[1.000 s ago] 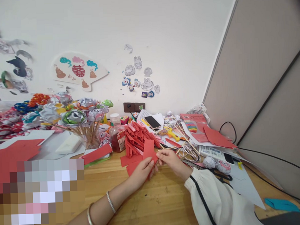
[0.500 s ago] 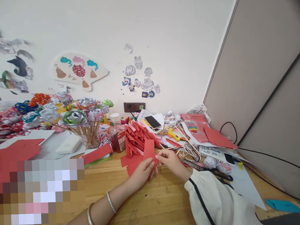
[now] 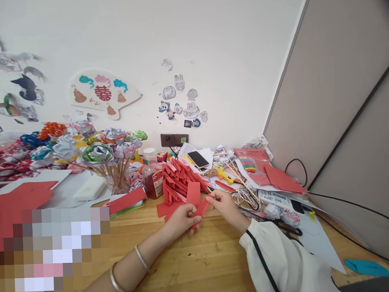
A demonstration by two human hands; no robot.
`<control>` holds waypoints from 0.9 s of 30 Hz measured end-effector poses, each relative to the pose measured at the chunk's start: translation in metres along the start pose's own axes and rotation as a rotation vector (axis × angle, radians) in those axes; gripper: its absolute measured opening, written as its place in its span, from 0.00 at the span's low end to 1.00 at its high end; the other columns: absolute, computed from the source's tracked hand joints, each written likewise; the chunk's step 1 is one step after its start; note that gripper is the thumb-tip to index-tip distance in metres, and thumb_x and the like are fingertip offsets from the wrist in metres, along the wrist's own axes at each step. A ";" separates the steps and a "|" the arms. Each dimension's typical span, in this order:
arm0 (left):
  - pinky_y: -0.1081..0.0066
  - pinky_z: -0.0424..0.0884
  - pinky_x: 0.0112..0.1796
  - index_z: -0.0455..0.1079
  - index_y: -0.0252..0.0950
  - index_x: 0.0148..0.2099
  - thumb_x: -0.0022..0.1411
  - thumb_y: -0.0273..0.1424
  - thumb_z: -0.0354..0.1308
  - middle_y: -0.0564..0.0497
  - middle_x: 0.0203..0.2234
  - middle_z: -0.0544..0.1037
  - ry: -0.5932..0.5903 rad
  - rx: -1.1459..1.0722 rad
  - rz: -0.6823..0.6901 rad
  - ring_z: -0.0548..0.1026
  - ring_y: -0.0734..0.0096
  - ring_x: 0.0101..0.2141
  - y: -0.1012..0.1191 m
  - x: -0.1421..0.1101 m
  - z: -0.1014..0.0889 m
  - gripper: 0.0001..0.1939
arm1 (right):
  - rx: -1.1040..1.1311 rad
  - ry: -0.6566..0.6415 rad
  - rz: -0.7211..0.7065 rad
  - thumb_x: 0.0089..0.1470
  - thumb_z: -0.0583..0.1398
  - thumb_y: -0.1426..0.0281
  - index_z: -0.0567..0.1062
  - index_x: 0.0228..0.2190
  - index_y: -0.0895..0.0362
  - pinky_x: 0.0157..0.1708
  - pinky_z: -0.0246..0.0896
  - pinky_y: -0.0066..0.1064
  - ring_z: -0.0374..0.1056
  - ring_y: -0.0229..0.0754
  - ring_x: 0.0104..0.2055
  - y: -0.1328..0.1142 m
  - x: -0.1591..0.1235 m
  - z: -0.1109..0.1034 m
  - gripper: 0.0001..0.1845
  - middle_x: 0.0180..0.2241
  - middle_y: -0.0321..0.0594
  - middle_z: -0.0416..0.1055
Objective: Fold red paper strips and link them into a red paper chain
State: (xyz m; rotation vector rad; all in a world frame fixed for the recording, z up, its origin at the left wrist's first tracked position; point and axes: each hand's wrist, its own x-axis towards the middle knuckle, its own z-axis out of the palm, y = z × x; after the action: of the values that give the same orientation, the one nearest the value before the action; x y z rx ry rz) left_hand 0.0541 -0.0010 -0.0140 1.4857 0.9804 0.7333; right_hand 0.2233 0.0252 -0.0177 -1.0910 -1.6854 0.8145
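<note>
A narrow strip of red paper (image 3: 203,206) is stretched between my two hands above the wooden table. My left hand (image 3: 183,220) pinches its lower left end between thumb and fingers. At the upper right end, my right hand (image 3: 220,203) grips the strip with its fingertips. Just behind them a flat red paper piece (image 3: 193,192) lies on the table, and more red sheets (image 3: 169,208) stick out beside my left hand. A heap of folded red paper strips (image 3: 179,176) rises beyond.
Left of the heap stands a bottle (image 3: 152,181) of dark red liquid. Paper flowers (image 3: 95,153) on sticks crowd the left side. A phone (image 3: 198,159), a yellow glue gun (image 3: 225,175), bead strings (image 3: 247,199) and black-handled scissors (image 3: 288,230) lie behind and to the right.
The red paper between my hands now shows as a narrow strip, angled up to the right. My right hand has moved slightly up and right, away from my left hand.
</note>
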 end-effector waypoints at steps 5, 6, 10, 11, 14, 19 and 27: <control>0.79 0.54 0.15 0.54 0.35 0.20 0.42 0.38 0.56 0.60 0.11 0.65 0.053 0.075 0.028 0.60 0.83 0.12 0.002 -0.001 -0.001 0.15 | 0.071 0.048 0.010 0.45 0.56 0.61 0.66 0.19 0.58 0.21 0.51 0.25 0.57 0.33 0.19 -0.003 0.002 -0.003 0.13 0.15 0.32 0.61; 0.79 0.53 0.14 0.54 0.35 0.20 0.42 0.39 0.56 0.60 0.11 0.65 0.062 0.082 0.020 0.59 0.83 0.11 0.002 -0.001 -0.001 0.15 | 0.116 0.030 0.026 0.45 0.57 0.61 0.66 0.20 0.59 0.22 0.51 0.25 0.57 0.33 0.19 -0.003 0.001 -0.003 0.13 0.16 0.32 0.61; 0.79 0.51 0.12 0.54 0.36 0.21 0.43 0.42 0.55 0.60 0.10 0.64 0.102 0.079 -0.003 0.57 0.83 0.10 0.002 -0.001 0.001 0.16 | 0.308 -0.132 0.113 0.44 0.58 0.61 0.68 0.23 0.60 0.23 0.54 0.25 0.60 0.33 0.20 0.000 -0.003 0.005 0.13 0.17 0.33 0.64; 0.79 0.51 0.13 0.55 0.36 0.21 0.43 0.42 0.55 0.60 0.10 0.64 0.106 0.071 0.004 0.57 0.83 0.10 0.002 -0.001 0.001 0.16 | 0.322 -0.181 0.135 0.43 0.58 0.61 0.68 0.23 0.60 0.23 0.55 0.26 0.61 0.34 0.21 0.001 -0.005 0.007 0.13 0.18 0.34 0.66; 0.79 0.54 0.14 0.56 0.35 0.22 0.41 0.42 0.57 0.59 0.12 0.66 0.103 0.058 0.032 0.60 0.82 0.11 0.004 -0.001 0.001 0.17 | 0.284 -0.241 0.175 0.42 0.59 0.60 0.70 0.22 0.61 0.24 0.56 0.26 0.62 0.35 0.22 0.003 -0.007 0.011 0.15 0.19 0.36 0.68; 0.80 0.50 0.10 0.54 0.36 0.22 0.43 0.43 0.55 0.60 0.10 0.65 0.075 0.054 -0.018 0.55 0.84 0.08 0.000 0.000 0.000 0.17 | 0.294 -0.068 0.143 0.44 0.57 0.59 0.68 0.16 0.61 0.22 0.54 0.25 0.60 0.33 0.19 -0.002 -0.004 0.008 0.18 0.16 0.36 0.66; 0.80 0.52 0.11 0.56 0.35 0.22 0.42 0.41 0.57 0.58 0.11 0.68 0.039 0.032 -0.028 0.59 0.83 0.08 -0.002 0.001 0.000 0.17 | 0.320 0.090 0.142 0.44 0.56 0.56 0.65 0.16 0.60 0.21 0.53 0.26 0.58 0.33 0.18 -0.002 0.000 0.002 0.20 0.15 0.36 0.65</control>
State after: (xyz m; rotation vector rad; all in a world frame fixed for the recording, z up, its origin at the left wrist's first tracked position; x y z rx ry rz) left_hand 0.0541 -0.0006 -0.0160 1.4874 1.0448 0.7324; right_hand 0.2206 0.0246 -0.0169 -1.0142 -1.3580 1.0685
